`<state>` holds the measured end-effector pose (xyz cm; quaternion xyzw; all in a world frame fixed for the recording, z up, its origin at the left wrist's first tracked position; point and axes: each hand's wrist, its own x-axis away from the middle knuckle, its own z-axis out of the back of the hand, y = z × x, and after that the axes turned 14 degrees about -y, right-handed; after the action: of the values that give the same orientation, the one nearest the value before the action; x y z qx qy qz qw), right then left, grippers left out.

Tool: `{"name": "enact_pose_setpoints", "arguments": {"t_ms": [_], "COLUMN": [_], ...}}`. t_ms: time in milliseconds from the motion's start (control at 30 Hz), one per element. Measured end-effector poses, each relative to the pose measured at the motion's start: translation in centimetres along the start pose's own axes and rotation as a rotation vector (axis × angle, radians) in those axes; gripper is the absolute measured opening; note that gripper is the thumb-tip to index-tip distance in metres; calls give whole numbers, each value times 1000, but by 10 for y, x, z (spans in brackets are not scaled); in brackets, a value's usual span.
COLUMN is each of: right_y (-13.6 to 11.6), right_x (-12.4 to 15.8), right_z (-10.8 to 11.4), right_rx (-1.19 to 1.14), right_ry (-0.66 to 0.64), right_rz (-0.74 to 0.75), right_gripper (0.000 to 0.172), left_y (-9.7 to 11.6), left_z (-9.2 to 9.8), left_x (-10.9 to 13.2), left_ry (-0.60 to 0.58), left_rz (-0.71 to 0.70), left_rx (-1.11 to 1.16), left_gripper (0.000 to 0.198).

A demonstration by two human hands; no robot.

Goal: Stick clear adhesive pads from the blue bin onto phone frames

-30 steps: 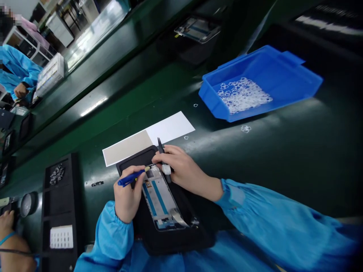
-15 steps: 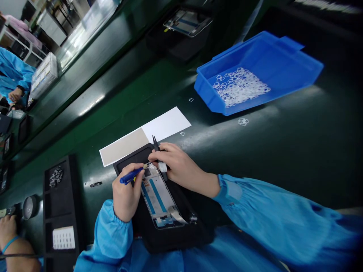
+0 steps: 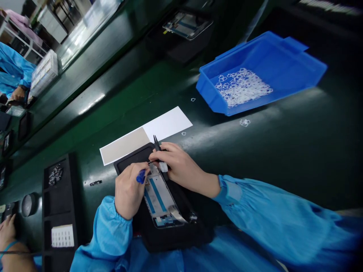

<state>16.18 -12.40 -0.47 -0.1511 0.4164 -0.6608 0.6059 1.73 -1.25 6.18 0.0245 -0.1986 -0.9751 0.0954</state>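
Note:
A phone frame (image 3: pixel 161 198) with blue strips lies in a black tray (image 3: pixel 136 156) before me. My left hand (image 3: pixel 129 189) is closed on a blue pen-like tool (image 3: pixel 140 176), over the frame's upper end; fingers hide the tool's tip. From the other side, my right hand (image 3: pixel 181 164) grips black tweezers (image 3: pixel 156 143), whose points face up and away from the frame. A white band wraps the tweezers. The right fingertips rest near the frame's top edge, and whether they pinch anything else there is hidden.
A blue bin (image 3: pixel 263 71) holds many small white rings. Loose rings (image 3: pixel 244 122) lie nearby. Beyond the tray is a white-and-beige card (image 3: pixel 167 124). A compartmented black tray (image 3: pixel 58 204) stands left. Another phone frame (image 3: pixel 187 24) lies behind. Co-workers' hands (image 3: pixel 10 234) show at left.
My left hand has shifted slightly right and turned the blue tool, so its end now faces me and its pale tip is hidden. My right hand has barely moved.

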Motion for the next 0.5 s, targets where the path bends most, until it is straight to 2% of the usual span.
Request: {"name": "enact_pose_setpoints", "arguments": {"t_ms": [100, 167, 300, 367, 433, 500], "right_y": [0, 0, -3, -4, -4, -4], "right_x": [-1, -2, -4, -4, -4, -3], "right_z": [-2, -3, -2, -1, -1, -1], "right_rx": [2, 6, 1, -8, -20, -30], "right_ry": [1, 0, -5, -13, -17, -13], "right_rz": [-4, -11, -6, -11, -14, -14], "right_gripper": [22, 20, 16, 18, 20, 21], "left_y": [-5, -9, -17, -18, -18, -17], "left_z": [-3, -5, -3, 0, 0, -3], "left_x": [0, 0, 5, 11, 18, 24], "left_ry": [39, 111, 411, 498, 386, 169], "left_rz": [60, 140, 249, 227, 158, 81], "left_rx": [112, 253, 547, 518, 328, 32], "left_gripper": [9, 6, 5, 3, 12, 20]}}
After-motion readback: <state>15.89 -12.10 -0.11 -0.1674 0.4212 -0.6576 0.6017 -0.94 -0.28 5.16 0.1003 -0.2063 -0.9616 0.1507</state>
